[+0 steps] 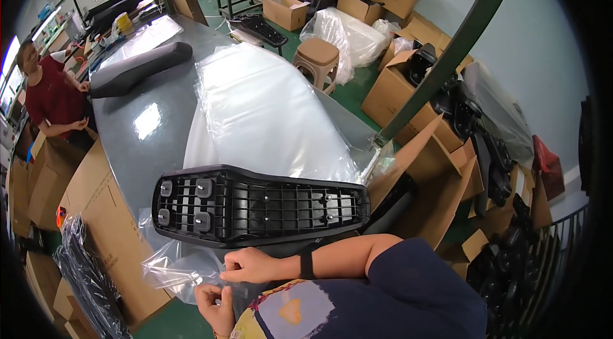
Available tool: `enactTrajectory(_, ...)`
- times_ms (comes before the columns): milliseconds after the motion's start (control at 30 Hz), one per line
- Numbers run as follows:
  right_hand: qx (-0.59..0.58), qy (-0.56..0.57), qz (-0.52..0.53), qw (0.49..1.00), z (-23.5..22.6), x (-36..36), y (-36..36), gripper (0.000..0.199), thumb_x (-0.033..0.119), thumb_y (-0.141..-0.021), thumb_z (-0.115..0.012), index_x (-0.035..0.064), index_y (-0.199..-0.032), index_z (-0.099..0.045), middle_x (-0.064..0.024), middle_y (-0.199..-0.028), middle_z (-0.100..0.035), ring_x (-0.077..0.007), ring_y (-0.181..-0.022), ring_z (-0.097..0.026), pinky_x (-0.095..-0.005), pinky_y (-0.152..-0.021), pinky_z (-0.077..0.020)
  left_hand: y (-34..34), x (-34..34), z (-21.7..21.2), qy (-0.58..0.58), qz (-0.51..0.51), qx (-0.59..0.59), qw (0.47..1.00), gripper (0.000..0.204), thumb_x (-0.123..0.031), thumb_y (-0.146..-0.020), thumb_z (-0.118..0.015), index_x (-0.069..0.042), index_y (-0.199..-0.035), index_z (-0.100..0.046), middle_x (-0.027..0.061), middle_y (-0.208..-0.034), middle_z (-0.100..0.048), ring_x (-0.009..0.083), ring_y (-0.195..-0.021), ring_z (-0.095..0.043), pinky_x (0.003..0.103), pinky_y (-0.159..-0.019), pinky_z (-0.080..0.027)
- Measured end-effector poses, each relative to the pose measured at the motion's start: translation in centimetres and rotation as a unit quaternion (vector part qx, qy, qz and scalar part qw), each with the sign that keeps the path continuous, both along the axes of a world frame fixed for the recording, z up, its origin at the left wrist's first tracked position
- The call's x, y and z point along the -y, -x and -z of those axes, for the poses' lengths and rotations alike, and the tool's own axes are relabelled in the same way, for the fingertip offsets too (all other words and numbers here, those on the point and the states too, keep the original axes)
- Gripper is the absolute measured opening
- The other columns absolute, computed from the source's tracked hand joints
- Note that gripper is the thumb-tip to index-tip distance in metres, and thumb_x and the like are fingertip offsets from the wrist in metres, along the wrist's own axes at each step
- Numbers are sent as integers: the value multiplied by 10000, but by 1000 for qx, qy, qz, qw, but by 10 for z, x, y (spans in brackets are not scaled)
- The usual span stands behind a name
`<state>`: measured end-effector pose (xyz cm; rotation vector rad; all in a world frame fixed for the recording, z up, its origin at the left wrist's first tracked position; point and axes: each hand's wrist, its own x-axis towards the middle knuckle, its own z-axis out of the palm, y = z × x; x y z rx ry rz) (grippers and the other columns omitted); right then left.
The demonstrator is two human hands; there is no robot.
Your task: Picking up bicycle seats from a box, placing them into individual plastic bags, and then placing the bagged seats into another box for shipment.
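Note:
Close in front of me a black motorcycle seat lies upside down on the table, its ribbed plastic base and square rubber pads facing up. Between the seat and my body, a clear plastic bag droops over the table's near edge. My right hand, with a dark band on the wrist, pinches the bag's edge with closed fingers. Just below and to the left, my left hand is closed by the same edge, its thumb against the curled fingers. Both hands are apart from the seat.
A stack of clear plastic bags covers the middle of the grey table. Another seat lies farther left, beside a person in a red shirt. An open carton stands at the right, near a slanting green post.

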<state>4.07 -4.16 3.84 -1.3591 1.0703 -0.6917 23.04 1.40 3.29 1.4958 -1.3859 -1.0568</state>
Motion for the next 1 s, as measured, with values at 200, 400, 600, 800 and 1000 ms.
enactTrajectory(200, 45, 0, -96, 994, -16, 3, -33, 412, 363, -829, -695, 32, -674, -504, -15, -598, -535, -89, -560, -486, -269, -497, -391, 5, -19, 4, -18, 2, -186, 982, 145, -70, -853, -640, 10, -935, -551, 82, -824, -642, 106, -675, -597, 235, -626, -490)
enactTrajectory(400, 187, -122, -80, 971, -10, 9, -37, 259, 240, -910, -610, 18, -779, -586, -19, -654, -595, -46, -556, -536, -215, -491, -430, 7, -15, -14, -60, -35, -197, 978, 78, -43, -914, -584, 28, -945, -576, 69, -856, -658, 108, -751, -622, 236, -686, -507)
enactTrajectory(600, 115, -110, -128, 979, -21, 18, -39, 157, 169, -892, -640, 13, -875, -626, -8, -722, -621, -53, -617, -549, -199, -565, -460, 2, -22, -7, -51, -57, -191, 979, 98, -72, -912, -601, 6, -947, -554, 49, -845, -641, 91, -763, -602, 226, -706, -492)
enactTrajectory(800, 56, -90, -177, 978, -29, 22, -56, 286, 270, -808, -726, 30, -739, -589, -32, -685, -631, -60, -576, -532, -233, -526, -439, -4, -24, -6, -63, -67, -176, 980, 129, -97, -908, -618, 3, -978, -578, 41, -884, -637, 80, -785, -589, 220, -691, -478)
enactTrajectory(1000, 35, 35, -184, 982, -20, 24, -65, 388, 339, -789, -754, 44, -672, -532, 12, -572, -518, -63, -534, -432, -252, -474, -360, -15, -32, -11, -120, -161, -379, 903, 158, -133, -963, -508, 6, -1014, -565, 83, -893, -646, 179, -814, -661, 306, -726, -568)
